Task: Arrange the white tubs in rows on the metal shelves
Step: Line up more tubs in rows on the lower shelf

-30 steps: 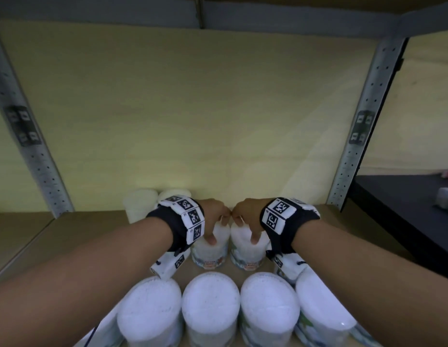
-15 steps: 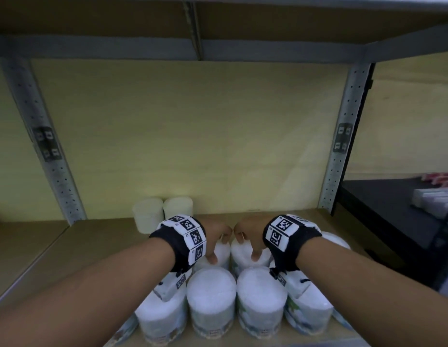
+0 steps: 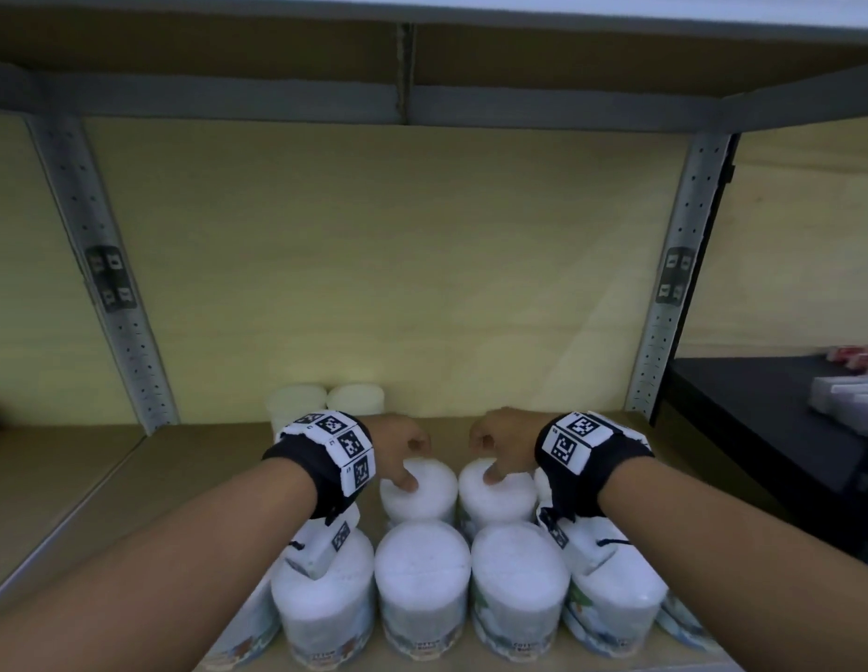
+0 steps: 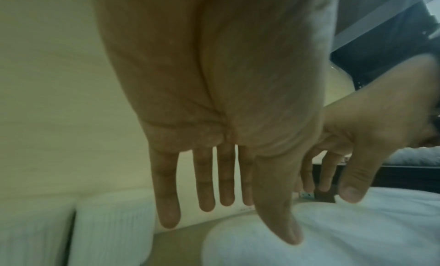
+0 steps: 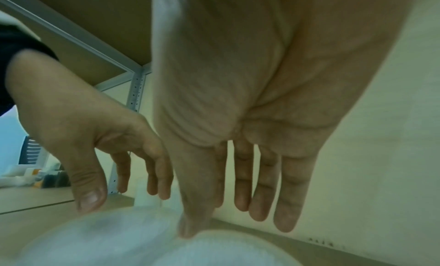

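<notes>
Two white tubs stand side by side in the second row on the shelf board (image 3: 204, 477). My left hand (image 3: 402, 453) hovers over the left tub (image 3: 422, 494), with its thumb tip on the lid. My right hand (image 3: 495, 448) does the same on the right tub (image 3: 502, 497). In the left wrist view the fingers (image 4: 166, 204) hang straight down past the far side of the tub (image 4: 321, 241), apart from it. In the right wrist view the fingers (image 5: 288, 204) also hang straight beyond the tub (image 5: 226, 251). Neither hand grips anything.
Several white tubs (image 3: 422, 574) form a front row near the shelf's edge. Two more tubs (image 3: 301, 405) stand at the back wall on the left. Perforated metal posts (image 3: 674, 283) flank the bay, and an upper shelf (image 3: 422, 65) hangs overhead. A dark shelf (image 3: 761, 405) with boxes lies to the right.
The two tubs now stand closer behind the front row. My hands have loosened from them and drawn apart, leaving only the thumbs on the lids. The view has tilted upward.
</notes>
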Tool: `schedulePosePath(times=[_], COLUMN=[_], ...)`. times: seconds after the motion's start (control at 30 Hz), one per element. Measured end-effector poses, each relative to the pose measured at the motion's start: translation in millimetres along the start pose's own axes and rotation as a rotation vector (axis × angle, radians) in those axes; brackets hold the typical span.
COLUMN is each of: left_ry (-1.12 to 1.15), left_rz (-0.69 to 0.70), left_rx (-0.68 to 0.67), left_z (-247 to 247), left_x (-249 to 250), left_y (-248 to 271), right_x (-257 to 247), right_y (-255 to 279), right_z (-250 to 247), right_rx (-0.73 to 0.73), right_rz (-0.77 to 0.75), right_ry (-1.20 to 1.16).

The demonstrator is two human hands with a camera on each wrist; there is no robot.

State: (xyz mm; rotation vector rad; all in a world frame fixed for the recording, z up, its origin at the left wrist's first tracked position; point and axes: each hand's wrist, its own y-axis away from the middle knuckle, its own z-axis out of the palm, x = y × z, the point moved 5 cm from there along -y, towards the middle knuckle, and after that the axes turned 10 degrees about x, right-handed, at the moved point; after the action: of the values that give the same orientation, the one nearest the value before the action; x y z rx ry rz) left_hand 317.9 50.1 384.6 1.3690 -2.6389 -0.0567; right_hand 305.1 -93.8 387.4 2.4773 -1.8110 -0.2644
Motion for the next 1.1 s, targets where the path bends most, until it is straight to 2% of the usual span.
schedulePosePath(times=[0.17, 0.4, 0.63, 0.87, 0.97, 1.1], left_ry=[0.011, -0.004, 0.030, 0.055, 0.043, 0.035], left_rz=[-0.110, -0.261, -0.356, -0.408, -0.395, -0.374], left_rx=[0.075, 0.123, 0.195, 0.201, 0.222, 0.223], left_z=[-17, -37, -32, -11, -7, -4], left_x=[-45, -129, -200, -229, -233, -235], left_y=[3, -3, -17, -32, -34, -35], right_x=[-1, -25, -61, -89, -93, -93], right_y=[-23, -84, -157, -215, -228, -234], right_z=[-20, -35, -34, -17, -3, 0], right_rx=[0.134, 0.172, 0.196, 0.135, 0.049, 0.046], right_rz=[0.039, -0.021, -0.055, -0.068, -0.046, -0.033], right_ry=[-0.098, -0.098, -0.057, 0.032, 0.109, 0.137])
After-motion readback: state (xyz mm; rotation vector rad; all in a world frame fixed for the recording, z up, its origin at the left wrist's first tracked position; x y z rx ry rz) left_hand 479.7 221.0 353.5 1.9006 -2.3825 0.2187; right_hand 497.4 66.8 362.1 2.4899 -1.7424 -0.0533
